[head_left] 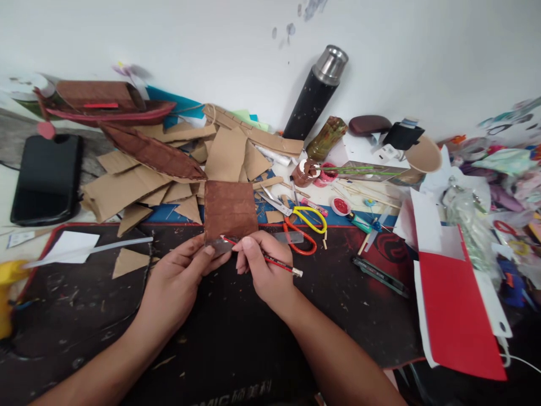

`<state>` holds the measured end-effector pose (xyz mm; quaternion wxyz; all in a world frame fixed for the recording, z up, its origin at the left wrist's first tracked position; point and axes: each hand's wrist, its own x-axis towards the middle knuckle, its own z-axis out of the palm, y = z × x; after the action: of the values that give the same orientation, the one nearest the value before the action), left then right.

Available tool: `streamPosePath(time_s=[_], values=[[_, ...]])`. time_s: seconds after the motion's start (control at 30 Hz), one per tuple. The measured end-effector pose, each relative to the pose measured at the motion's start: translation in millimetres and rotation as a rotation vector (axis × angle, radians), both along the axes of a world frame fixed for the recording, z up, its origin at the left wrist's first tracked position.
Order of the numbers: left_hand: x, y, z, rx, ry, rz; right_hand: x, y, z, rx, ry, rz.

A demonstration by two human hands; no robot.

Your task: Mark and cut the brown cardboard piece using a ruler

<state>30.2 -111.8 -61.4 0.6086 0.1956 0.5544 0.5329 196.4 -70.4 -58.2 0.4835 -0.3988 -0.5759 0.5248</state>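
Note:
My left hand (180,273) is closed at the lower left corner of a brown-painted cardboard square (230,208). Its thumb presses a clear ruler (289,237) that lies across the square's near edge. Between the thumb and fingers of my right hand (268,265) is a red-and-black pencil (279,263), its tip pointing left at the ruler. My right hand covers the middle of the ruler. Just beyond it lie scissors (306,220) with yellow and orange handles, blades open.
Cardboard scraps (122,192), a brown boat-shaped piece (154,149) and a model boat (110,107) are at the back left. A glue gun (10,282) lies left. A black flask (315,90), paint jars (305,172), a utility knife (380,276) and red paper (460,316) are rightward.

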Motion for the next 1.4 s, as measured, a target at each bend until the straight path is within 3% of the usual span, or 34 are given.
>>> streamPosePath(time_s=[0.37, 1.4], values=[[-0.9, -1.6, -8.2, 0.002, -0.015, 0.018, 2.6, -2.0, -5.8, 0.026, 0.032, -0.034], [-0.5, -0.3, -3.2, 0.046, -0.028, 0.011, 1.9, -2.1, -5.4, 0.02, 0.019, -0.023]])
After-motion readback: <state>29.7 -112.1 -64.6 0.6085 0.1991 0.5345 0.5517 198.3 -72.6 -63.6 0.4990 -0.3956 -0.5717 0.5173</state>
